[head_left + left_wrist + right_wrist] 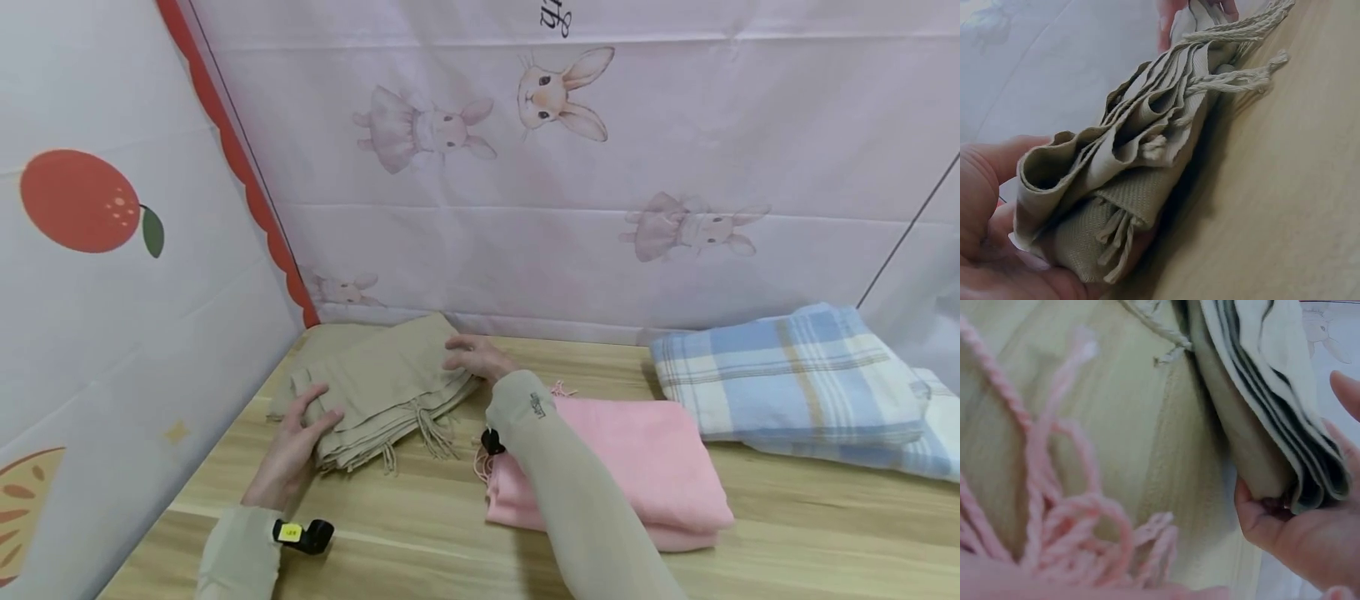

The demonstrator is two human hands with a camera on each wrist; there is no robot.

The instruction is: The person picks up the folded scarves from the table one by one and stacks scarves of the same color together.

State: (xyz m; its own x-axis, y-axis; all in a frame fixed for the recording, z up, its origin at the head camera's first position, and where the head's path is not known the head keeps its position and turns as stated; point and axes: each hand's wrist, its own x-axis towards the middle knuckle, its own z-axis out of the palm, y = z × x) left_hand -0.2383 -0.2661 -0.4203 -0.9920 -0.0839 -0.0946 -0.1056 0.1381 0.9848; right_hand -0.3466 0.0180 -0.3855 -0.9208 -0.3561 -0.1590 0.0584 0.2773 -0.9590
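Head view shows a folded beige scarf (375, 387) lying at the left centre of the frame on a wooden table (787, 533), close to the corner where the printed backdrops meet. The left hand (296, 442) grips the scarf's near-left corner, and the left wrist view shows the stacked layers and fringe (1116, 234) bunched between thumb and fingers. The right hand (476, 357) holds the scarf's far-right edge, and the right wrist view shows the layered edge (1285, 425) pinched between thumb and fingers. The two hands sit well apart, one at each end of the bundle. The step appears to be squaring up or shifting the folded scarf, already folded several times. A next move would likely call for keeping the layers aligned while both hands move together, so the stack does not slip open. A folded pink scarf (637, 458) lies just beside it, under the right forearm, and a blue plaid blanket (787, 375) lies at the right.
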